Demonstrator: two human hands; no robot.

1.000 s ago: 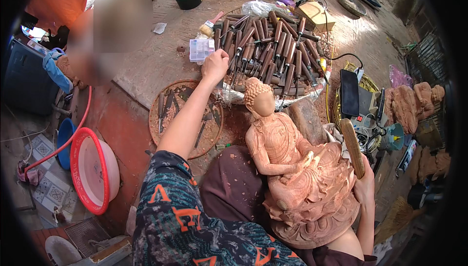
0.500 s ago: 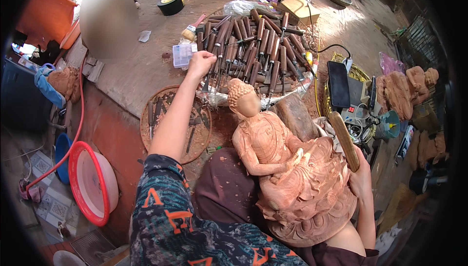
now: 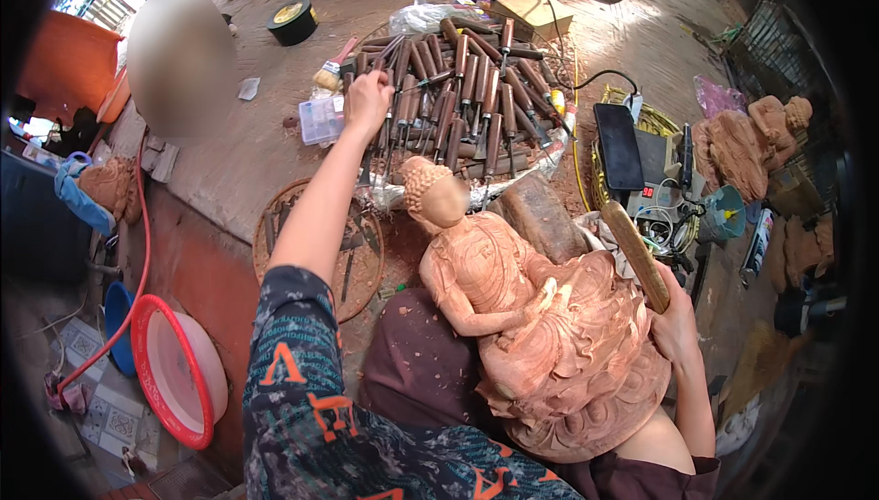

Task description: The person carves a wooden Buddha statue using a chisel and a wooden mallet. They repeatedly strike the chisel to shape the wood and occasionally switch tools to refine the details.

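My left hand (image 3: 369, 100) reaches to the left side of a heap of carving chisels (image 3: 472, 88) with dark wooden handles. Its fingers curl closed among the handles; whether they grip one is hidden. A carved wooden statue of a seated Buddha (image 3: 558, 326) leans tilted across my lap, its head toward the heap. At the statue's right side my right hand (image 3: 676, 317) is wrapped round a wooden club (image 3: 634, 255), which points up and away from me. The right forearm lies against the statue's base.
A clear plastic box (image 3: 321, 122) and a paintbrush (image 3: 331, 70) lie left of the chisels. Nearer is a round tray (image 3: 263, 239) with tools and shavings. A phone (image 3: 619, 146) stands by wires at right. A red-rimmed basin (image 3: 174, 372) sits at left; another person (image 3: 179, 60) is beyond.
My left hand has moved farther over the chisel heap, its fingers now down among the handles. The right hand keeps its hold on the club. The whole view has shifted slightly.
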